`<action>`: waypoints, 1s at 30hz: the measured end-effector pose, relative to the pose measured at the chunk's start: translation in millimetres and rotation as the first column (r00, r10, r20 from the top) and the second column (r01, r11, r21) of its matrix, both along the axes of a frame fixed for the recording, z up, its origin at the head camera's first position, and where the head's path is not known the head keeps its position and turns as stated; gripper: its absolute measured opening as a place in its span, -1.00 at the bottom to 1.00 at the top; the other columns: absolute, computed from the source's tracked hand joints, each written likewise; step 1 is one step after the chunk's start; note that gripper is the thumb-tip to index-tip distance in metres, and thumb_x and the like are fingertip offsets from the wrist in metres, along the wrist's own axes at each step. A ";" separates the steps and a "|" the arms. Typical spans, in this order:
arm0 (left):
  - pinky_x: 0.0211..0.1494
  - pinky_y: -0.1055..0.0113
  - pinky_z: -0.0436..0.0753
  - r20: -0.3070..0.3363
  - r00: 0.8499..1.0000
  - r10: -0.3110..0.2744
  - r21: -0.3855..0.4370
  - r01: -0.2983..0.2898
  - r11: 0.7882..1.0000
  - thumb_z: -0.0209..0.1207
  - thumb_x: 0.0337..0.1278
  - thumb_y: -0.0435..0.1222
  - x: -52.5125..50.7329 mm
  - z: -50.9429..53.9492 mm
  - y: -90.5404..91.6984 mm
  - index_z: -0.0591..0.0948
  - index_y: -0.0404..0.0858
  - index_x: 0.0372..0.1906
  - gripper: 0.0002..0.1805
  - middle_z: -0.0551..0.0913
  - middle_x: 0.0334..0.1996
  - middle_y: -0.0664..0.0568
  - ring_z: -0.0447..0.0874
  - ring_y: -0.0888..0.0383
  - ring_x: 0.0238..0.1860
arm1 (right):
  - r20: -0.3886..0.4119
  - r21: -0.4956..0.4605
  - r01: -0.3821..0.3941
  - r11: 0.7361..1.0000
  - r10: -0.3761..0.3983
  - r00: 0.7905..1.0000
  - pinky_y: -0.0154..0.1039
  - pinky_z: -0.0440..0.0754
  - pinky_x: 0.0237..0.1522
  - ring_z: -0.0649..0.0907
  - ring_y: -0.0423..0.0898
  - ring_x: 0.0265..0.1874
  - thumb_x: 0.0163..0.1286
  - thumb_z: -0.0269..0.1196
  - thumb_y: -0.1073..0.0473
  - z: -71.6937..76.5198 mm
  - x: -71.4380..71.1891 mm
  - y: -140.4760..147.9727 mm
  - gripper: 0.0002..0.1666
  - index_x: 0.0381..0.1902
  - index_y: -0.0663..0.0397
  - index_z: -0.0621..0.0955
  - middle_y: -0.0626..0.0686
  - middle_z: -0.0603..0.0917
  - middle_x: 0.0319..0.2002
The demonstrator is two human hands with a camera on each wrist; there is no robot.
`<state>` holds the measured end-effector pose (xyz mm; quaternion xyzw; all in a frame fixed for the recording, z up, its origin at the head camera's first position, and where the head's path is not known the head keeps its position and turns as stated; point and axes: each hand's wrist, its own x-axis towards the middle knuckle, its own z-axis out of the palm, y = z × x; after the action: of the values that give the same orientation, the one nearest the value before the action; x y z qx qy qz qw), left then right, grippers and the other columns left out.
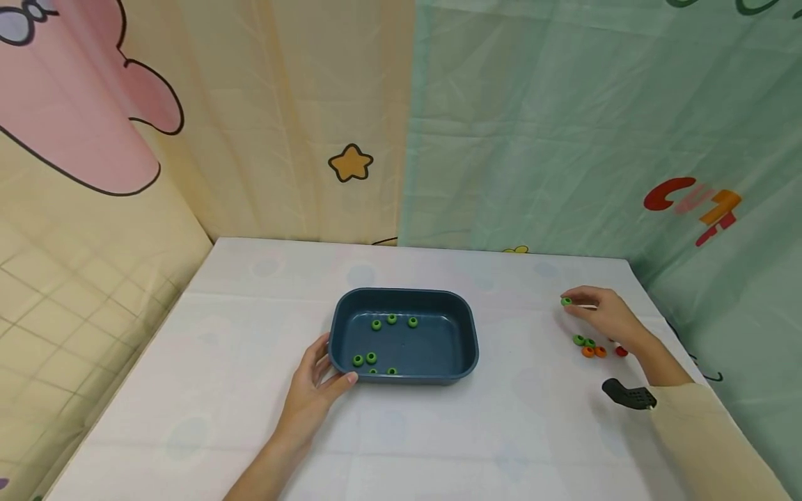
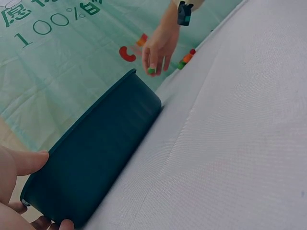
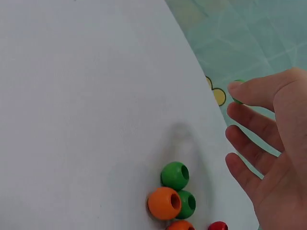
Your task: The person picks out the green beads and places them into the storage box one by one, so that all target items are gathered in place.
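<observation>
A dark blue rectangular tray (image 1: pixel 418 351) stands on the table with several green beads (image 1: pixel 371 358) scattered inside, mostly toward its left side. My left hand (image 1: pixel 311 390) grips the tray's near left corner, thumb on the rim and fingers along the outer wall. Over at the right, my right hand (image 1: pixel 606 319) pinches one green bead (image 1: pixel 567 301) between thumb and fingers, raised above the table. Below that hand lie two green beads (image 3: pixel 175 175), two orange beads (image 3: pixel 163 203) and a red bead (image 3: pixel 218 225), grouped close together.
A white cloth (image 1: pixel 514 431) covers the table. Printed curtains (image 1: pixel 532 139) hang behind the table and along its sides. A black wrist strap end (image 1: pixel 628 395) sticks out from the right sleeve (image 1: pixel 708 438).
</observation>
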<state>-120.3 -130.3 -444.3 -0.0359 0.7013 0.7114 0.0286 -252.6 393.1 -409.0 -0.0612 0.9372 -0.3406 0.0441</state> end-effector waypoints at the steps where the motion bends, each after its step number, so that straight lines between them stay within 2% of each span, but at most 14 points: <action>1: 0.43 0.19 0.45 0.001 1.000 0.001 -0.001 -0.001 1.000 0.41 0.22 -0.42 0.1 -0.1 -0.2 0.14 -0.20 0.61 -0.05 0.16 0.56 -0.14 0.17 -0.11 0.53 | -0.006 -0.002 -0.011 1.000 0.011 1.000 0.38 0.48 0.27 0.48 0.38 0.28 0.58 0.24 0.14 -0.1 -1.0 -3.4 -0.52 0.30 0.33 0.55 0.39 0.56 0.23; 14: 0.45 0.17 0.43 0.013 1.000 0.004 -0.007 -0.004 1.000 0.41 0.23 -0.42 -1.2 -0.5 -0.2 0.14 -0.18 0.61 -0.05 0.18 0.55 -0.12 0.18 -0.09 0.53 | -0.054 -0.028 -0.114 0.993 0.112 0.992 0.22 0.61 0.22 0.59 0.24 0.17 0.54 0.28 0.17 2.8 -10.0 -46.0 -0.59 0.21 0.33 0.62 0.24 0.67 0.12; 22: 0.45 0.19 0.44 0.020 1.000 0.000 0.000 0.000 1.000 0.41 0.24 -0.41 -1.4 -2.7 0.6 0.14 -0.16 0.62 -0.05 0.18 0.55 -0.10 0.18 -0.08 0.53 | -0.051 -0.052 -0.165 0.985 0.162 0.985 0.18 0.62 0.21 0.62 0.20 0.13 0.53 0.29 0.18 2.7 -17.7 -67.8 -0.60 0.19 0.33 0.63 0.21 0.69 0.10; 30: 0.41 0.30 0.47 0.019 1.000 0.000 0.002 0.000 1.000 0.40 0.24 -0.41 -0.8 -0.8 -0.2 0.15 -0.15 0.61 -0.06 0.19 0.54 -0.10 0.18 -0.07 0.53 | -0.037 -0.051 -0.218 0.975 0.216 0.976 0.15 0.65 0.20 0.65 0.12 0.05 0.51 0.31 0.20 4.5 -23.8 -104.1 -0.64 0.16 0.28 0.66 0.14 0.72 0.03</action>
<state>-121.2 -130.5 -445.1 -0.0426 0.7005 0.7115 0.0354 -276.4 289.0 -404.5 -0.1697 0.9157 -0.3584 0.0647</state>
